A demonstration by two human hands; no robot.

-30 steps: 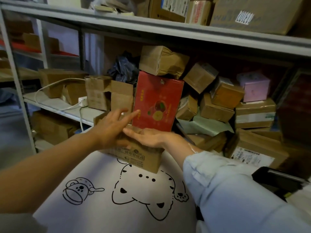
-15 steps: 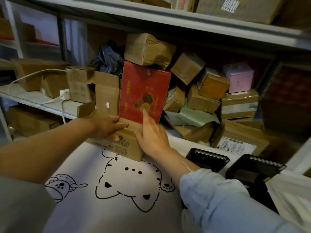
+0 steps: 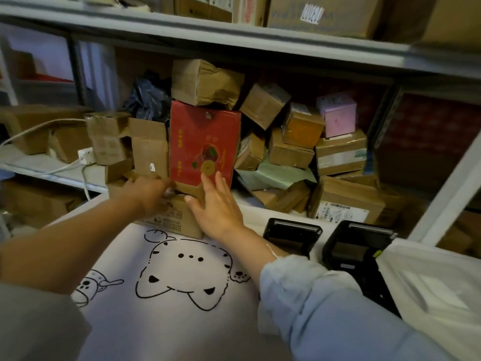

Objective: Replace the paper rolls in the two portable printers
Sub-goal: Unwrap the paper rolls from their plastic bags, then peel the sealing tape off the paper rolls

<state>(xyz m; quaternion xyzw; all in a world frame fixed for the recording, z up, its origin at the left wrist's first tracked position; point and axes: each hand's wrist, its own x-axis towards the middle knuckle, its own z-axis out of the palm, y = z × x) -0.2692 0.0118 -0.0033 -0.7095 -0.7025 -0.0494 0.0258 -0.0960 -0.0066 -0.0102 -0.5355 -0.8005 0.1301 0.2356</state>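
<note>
Cluttered shelf [image 3: 260, 45], left hand [image 3: 148, 191] fingers curled on cardboard box [image 3: 179, 217] flap, prob. gripping, right hand [image 3: 216, 207] fingers spread flat.

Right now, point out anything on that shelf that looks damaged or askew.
The brown box on top of the red box is crumpled and dented. To its right, small cartons lie tilted in a loose heap.

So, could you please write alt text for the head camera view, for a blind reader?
Both hands, left hand and right hand, work at the top of a small cardboard box before a cluttered shelf. Two black portable printers sit untouched to the right on a cat-print cloth.
</note>
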